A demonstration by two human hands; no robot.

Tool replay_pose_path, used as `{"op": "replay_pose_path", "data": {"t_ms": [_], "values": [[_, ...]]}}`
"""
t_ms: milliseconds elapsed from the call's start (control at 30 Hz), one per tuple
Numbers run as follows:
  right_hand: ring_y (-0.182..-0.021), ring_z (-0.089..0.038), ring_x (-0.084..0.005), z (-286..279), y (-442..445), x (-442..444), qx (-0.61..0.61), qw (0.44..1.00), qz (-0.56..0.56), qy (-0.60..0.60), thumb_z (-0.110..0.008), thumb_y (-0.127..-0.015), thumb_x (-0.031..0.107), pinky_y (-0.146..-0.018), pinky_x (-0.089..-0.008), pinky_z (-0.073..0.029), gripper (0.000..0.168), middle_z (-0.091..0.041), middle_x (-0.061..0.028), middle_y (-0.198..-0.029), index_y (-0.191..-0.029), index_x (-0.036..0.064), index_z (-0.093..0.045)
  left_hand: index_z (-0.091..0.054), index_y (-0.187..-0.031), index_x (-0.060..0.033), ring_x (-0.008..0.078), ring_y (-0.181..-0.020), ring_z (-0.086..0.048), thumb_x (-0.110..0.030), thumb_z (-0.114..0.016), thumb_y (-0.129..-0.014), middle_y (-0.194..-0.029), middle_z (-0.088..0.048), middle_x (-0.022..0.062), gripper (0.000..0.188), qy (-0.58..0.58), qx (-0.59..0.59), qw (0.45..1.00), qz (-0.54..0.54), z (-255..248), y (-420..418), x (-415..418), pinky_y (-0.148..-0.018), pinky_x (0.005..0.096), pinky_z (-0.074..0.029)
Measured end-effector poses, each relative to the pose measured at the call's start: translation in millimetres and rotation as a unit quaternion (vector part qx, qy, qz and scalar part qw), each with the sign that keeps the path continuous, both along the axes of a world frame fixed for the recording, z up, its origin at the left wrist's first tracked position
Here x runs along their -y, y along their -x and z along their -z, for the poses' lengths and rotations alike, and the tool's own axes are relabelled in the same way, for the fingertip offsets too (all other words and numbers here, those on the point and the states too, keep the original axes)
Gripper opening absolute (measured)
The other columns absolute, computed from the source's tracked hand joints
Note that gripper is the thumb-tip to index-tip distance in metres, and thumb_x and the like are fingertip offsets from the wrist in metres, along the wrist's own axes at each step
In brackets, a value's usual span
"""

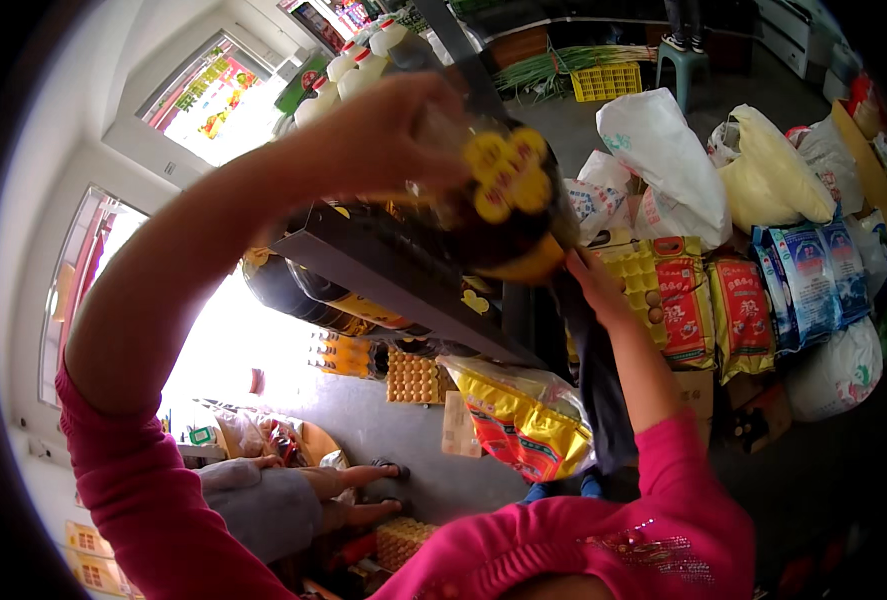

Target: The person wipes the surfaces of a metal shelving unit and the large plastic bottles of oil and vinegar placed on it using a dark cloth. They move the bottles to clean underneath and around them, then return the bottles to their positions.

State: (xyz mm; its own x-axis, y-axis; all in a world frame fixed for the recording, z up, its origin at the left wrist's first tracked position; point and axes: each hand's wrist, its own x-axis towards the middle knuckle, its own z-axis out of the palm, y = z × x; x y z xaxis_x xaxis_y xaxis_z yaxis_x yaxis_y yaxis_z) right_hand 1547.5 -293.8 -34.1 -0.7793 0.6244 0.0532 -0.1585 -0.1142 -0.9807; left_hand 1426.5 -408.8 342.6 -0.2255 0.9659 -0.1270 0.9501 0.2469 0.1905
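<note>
A large clear plastic jug of dark liquid, probably cooking oil (pixel 518 232), is tilted above the dark shelf rack (pixel 406 289). It bears a yellow flower-shaped label with writing. My left hand (pixel 413 139) grips the jug near its neck and handle; motion blurs the fingers. My right hand (pixel 601 289) is at the base of the jug with a dark cloth (pixel 601 382) hanging from it. The fingers and most of their grip are hidden behind the jug and cloth. More dark jugs (pixel 271 296) lie or stand on the rack's tier below.
Jugs with red caps (pixel 353 75) stand beyond the left arm. To the right are red-and-gold bags (pixel 743 319), white sacks (pixel 668 165) and an egg tray (pixel 631 281). A yellow-red bag (pixel 522 420) is just before me. Another person (pixel 271 502) is at lower left.
</note>
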Motion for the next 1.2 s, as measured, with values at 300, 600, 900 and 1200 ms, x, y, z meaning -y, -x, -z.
{"op": "replay_pose_path", "data": {"t_ms": [300, 600, 900, 1200], "values": [[-0.093, -0.056, -0.0123, -22, 158, -11, -0.040, 0.980, -0.113, 0.160, -0.052, -0.092, 0.053, -0.081, -0.0269, -0.044, 0.063, -0.063, -0.0076, -0.102, -0.114, -0.005, -0.059, -0.058, -0.114, -0.0073, 0.0197, -0.094, -0.062, -0.030, -0.074, -0.079, -0.106, -0.062, 0.0128, 0.044, -0.017, -0.093, 0.994, -0.052, -28, 122, -31, -0.078, 0.0280, -0.052], [-0.102, -0.058, -0.0229, -19, 199, 8, 0.118, 0.985, -0.123, 0.026, -0.047, -0.086, 0.067, -0.086, -0.0342, -0.044, 0.082, -0.062, -0.0164, -0.111, -0.114, -0.010, -0.058, -0.055, -0.116, -0.0045, 0.0126, -0.064, -0.057, -0.028, -0.072, -0.082, -0.088, -0.062, 0.0078, 0.044, 0.071, -0.006, 0.987, -0.145, 5, 228, -26, -0.054, 0.0262, -0.048], [-0.114, -0.056, -0.0341, -27, 204, -6, 0.181, 0.960, -0.188, -0.106, -0.059, -0.076, 0.069, -0.094, -0.0369, -0.042, 0.090, -0.060, -0.0256, -0.115, -0.118, -0.010, -0.056, -0.055, -0.117, -0.0078, 0.0133, -0.076, -0.058, -0.013, -0.068, -0.082, -0.093, -0.060, 0.0059, 0.038, 0.091, 0.032, 0.989, -0.114, 2, 251, -21, -0.065, 0.0290, -0.050], [-0.131, -0.038, -0.0374, 0, 232, -36, 0.023, 0.958, -0.175, -0.228, -0.075, -0.070, 0.056, -0.107, -0.0374, -0.032, 0.119, -0.033, -0.0309, -0.142, -0.146, -0.005, -0.005, -0.061, -0.090, 0.0007, 0.0227, -0.075, -0.063, -0.050, -0.067, -0.080, -0.078, -0.064, 0.0126, 0.052, -0.010, -0.132, 0.970, -0.205, 26, 238, -38, -0.066, 0.0344, -0.050]]}}
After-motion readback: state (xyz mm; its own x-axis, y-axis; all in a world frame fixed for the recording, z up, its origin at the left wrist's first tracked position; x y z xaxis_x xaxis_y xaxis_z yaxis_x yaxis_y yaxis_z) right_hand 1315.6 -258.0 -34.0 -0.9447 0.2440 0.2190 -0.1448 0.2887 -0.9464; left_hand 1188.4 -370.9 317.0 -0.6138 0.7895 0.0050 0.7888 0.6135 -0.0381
